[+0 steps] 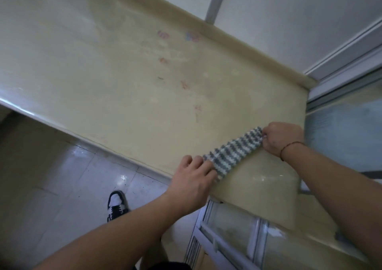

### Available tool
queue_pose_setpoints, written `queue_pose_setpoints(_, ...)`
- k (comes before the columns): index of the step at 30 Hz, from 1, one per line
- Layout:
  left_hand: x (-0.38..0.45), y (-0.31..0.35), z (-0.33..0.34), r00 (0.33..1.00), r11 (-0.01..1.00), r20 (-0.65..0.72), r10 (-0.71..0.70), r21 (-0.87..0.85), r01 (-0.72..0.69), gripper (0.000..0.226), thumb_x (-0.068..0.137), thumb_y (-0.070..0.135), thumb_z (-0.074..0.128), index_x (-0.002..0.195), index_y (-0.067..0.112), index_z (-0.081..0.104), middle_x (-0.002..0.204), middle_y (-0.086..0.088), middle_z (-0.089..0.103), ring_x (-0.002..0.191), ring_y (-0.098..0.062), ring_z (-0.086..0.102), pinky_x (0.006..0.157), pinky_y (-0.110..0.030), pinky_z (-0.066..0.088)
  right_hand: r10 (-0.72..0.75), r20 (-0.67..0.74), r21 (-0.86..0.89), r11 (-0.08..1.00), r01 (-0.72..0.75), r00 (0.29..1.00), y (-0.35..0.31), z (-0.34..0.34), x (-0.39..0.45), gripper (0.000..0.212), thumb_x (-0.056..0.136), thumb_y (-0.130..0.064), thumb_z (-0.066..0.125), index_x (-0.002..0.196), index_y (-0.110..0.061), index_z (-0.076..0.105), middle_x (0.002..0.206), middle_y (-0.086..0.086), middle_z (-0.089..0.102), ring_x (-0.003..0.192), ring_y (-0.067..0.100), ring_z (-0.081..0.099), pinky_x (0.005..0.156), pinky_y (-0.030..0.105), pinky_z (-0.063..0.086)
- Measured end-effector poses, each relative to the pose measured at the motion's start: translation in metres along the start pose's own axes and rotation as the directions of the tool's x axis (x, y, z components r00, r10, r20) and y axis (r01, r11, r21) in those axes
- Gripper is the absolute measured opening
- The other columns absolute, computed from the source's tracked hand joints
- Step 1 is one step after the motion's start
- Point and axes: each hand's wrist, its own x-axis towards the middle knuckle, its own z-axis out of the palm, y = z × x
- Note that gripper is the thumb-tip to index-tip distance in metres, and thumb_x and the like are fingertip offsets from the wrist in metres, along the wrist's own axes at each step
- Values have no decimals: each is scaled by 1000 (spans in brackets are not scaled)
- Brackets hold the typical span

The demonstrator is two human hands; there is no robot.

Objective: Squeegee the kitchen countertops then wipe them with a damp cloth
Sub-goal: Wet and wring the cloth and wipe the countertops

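Striped cloth (233, 150) stretched flat on the countertop (124, 79) near its front edge, pinched at one end by the left hand (194, 176), at the other by the right hand (281, 136). Best kept taut, dragged over the coloured marks (177, 48) farther back.

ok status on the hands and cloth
Left hand and right hand grip opposite ends of striped cloth. Cloth stretched across countertop. Coloured marks ahead, nothing blocking.
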Motion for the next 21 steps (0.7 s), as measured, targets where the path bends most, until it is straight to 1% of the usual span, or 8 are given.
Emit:
queue_pose_setpoints(6,10,-3,0,997,1000,78,-12,30,10,9,72,18,57,80,15,56,89,-3,56,84,-28,51,71,-40,37,121,97,0,993,-121,988,-1,6,-23,35,84,-35,56,112,-17,67,115,8,67,105,28,64,84,32,50)
queue_pose_setpoints(9,15,-8,-3,988,978,90,-125,-159,138,9,77,23,57,84,16,57,89,0,58,86,-25,51,71,-39,42,114,205,11,993,-119,972,-6,4,-29,43,81,-40,55,116,-17,65,119,8,66,106,27,64,85,33,50)
queue_pose_setpoints(12,27,-16,-20,960,870,123,-251,-405,280,11,89,25,53,93,16,59,92,0,62,85,-21,52,72,-36,44,152,366,301,914,-271,918,0,-18,-31,39,77,-32,54,102,-5,68,110,20,67,95,30,66,73,24,49)
queue_pose_setpoints(14,38,-20,-37,878,678,173,-446,-575,457,13,94,25,50,90,16,57,84,-2,61,77,-19,52,65,-32,41,138,403,589,718,-372,905,5,-41,-35,17,73,-19,52,71,-5,62,82,21,63,66,29,61,53,21,40)
queue_pose_setpoints(16,50,-27,-53,702,300,320,-636,-735,608,18,95,23,48,81,12,48,75,-6,52,68,-21,48,59,-30,37,84,371,779,514,-360,925,-1,-63,-45,18,76,-2,54,62,-11,47,67,12,49,55,22,46,52,26,37)
queue_pose_setpoints(18,59,-38,-68,554,-118,507,-660,-799,590,17,96,21,45,83,11,50,82,-13,54,75,-24,54,65,-35,46,-41,248,873,443,-205,968,-19,-85,-49,25,78,5,54,61,-13,50,68,8,47,61,19,44,56,28,40)
queue_pose_setpoints(19,62,-45,-77,509,-277,586,-630,-783,557,17,97,19,43,90,9,54,89,-15,59,80,-28,60,69,-39,51,-65,179,902,411,-137,982,-32,-97,-50,27,79,3,55,59,-15,53,67,8,51,64,19,45,57,28,41)
queue_pose_setpoints(21,62,-60,-94,456,-484,685,-569,-726,488,24,100,19,41,109,5,58,104,-19,65,90,-35,65,75,-45,57,-48,56,962,269,-41,997,-64,-123,-48,28,82,-6,57,56,-14,57,60,6,56,61,19,49,56,29,41)
